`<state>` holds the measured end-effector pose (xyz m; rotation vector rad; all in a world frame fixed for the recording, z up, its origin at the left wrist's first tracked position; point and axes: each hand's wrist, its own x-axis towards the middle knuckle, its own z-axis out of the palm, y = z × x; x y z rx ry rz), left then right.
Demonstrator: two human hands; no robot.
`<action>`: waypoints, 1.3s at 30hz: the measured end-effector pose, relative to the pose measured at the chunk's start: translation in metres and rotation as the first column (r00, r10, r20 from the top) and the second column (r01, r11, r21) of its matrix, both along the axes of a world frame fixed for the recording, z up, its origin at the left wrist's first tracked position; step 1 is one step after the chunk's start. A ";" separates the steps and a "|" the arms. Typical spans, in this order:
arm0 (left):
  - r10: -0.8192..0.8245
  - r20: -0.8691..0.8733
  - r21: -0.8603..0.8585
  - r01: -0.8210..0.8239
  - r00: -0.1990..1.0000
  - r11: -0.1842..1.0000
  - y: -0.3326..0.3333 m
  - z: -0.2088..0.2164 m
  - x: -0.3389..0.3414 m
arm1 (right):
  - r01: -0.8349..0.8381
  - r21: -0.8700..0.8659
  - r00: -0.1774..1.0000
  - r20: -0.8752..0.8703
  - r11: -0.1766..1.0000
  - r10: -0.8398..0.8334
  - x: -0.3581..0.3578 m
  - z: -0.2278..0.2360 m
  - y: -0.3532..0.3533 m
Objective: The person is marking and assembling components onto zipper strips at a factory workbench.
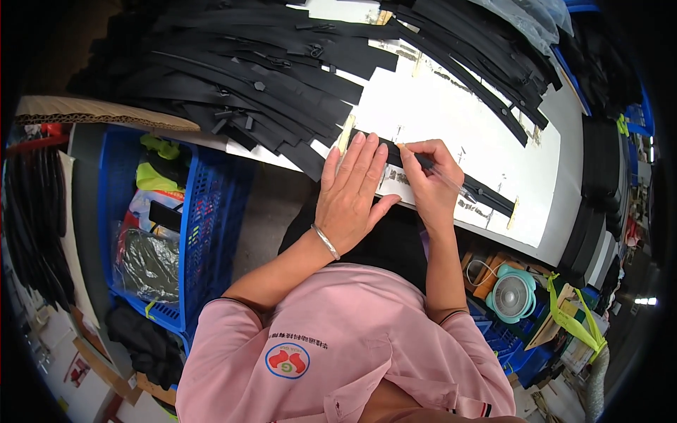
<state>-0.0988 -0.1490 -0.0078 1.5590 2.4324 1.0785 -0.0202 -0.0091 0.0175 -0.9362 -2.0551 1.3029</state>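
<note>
A long black zipper strip (486, 193) lies along the near edge of a white board (441, 116) that has ink marks on it. My left hand (352, 180) is flat, its fingers stretched across the strip's left end, a metal bangle at the wrist. Just to the right, my right hand (436, 180) pinches a clear-barrelled pen (455, 183). The pen's tip points at the strip close to my left fingers. A large pile of black zipper strips (261, 77) with small pulls covers the table's left side.
More black strips (486, 67) lie across the board's far right, near clear plastic wrap (529, 21). At the left stands a blue crate (194, 233) with bagged items. A small teal fan (511, 295) sits below the table's right edge. Cardboard (106, 113) juts out at far left.
</note>
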 end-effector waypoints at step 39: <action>0.000 -0.112 -0.104 -0.012 0.994 0.995 0.001 0.002 0.002 | 0.237 -0.037 0.960 -0.145 0.971 -0.239 0.084 0.000 0.042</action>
